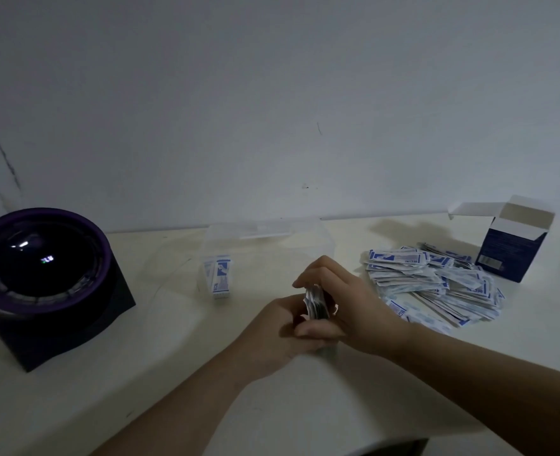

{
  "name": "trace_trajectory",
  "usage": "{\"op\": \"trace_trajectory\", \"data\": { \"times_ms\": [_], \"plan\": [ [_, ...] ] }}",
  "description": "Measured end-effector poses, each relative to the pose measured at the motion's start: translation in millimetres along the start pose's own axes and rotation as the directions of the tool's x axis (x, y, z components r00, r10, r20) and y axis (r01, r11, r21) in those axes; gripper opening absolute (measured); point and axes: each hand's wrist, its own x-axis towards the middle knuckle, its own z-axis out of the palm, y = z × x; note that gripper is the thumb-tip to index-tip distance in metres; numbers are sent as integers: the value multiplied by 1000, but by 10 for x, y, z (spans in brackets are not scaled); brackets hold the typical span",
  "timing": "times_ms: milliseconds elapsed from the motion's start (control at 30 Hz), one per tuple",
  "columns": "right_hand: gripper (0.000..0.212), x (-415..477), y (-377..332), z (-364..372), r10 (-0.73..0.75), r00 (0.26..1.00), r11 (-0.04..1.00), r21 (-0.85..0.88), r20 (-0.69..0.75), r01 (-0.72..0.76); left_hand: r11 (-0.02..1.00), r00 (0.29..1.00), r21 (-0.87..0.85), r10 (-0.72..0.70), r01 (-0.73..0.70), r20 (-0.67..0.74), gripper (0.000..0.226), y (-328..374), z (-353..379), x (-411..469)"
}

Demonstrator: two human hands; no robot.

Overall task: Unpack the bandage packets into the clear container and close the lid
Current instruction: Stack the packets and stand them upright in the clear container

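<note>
**Fig.** Head view, dim light. Ctr: left hand (280, 327) & right hand (351, 302) meet low over the table (305, 406), both w/ fingers curled round one small stack of packets (315, 302), held on edge btwn them. The right hand's fingers arch over the stack's top and the left hand cups it from the near-left side. Whether the stack's lower end touches the table cannot be told.

Behind the hands: clear container (305, 248), top open, near the wall (272, 110). A few upright packets (221, 274), white w/ blue print, stand inside against its left end. The rest of the interior is too faint to read.

Right of the hands: loose pile of packets (436, 284), same white/blue print, spread flat & overlapping on the table, near the right wrist.

Far right, just beyond the pile: blue box (509, 255), upright, top flaps open, pale inside showing.

Far left: dark round device (38, 274) w/ purple rim & glossy dome on a black base, well apart from the container.
</note>
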Motion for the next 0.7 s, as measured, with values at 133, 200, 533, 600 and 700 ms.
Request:
{"op": "trace_trajectory", "data": {
  "times_ms": [133,200,533,600,700],
  "plan": [
    [50,-41,49,5,-40,999,999,-27,-32,39,999,1000,37,-5,5,1,12,-17,41,27],
    [46,-57,69,6,-56,996,998,-20,-74,54,999,1000,41,-1,1,5,11,-12,65,38],
    [38,-139,149,12,-109,989,988,-122,-96,97,998,1000,50,-25,25,1,30,63,129,38],
    [39,-139,131,14,-78,992,989,-136,-101,64,996,1000,82,-27,27,0,32,81,123,38],
    [34,-137,116,47,-43,990,994,-105,-135,29,995,999,89,-48,48,-3,28,103,118,33]
  ]
}}
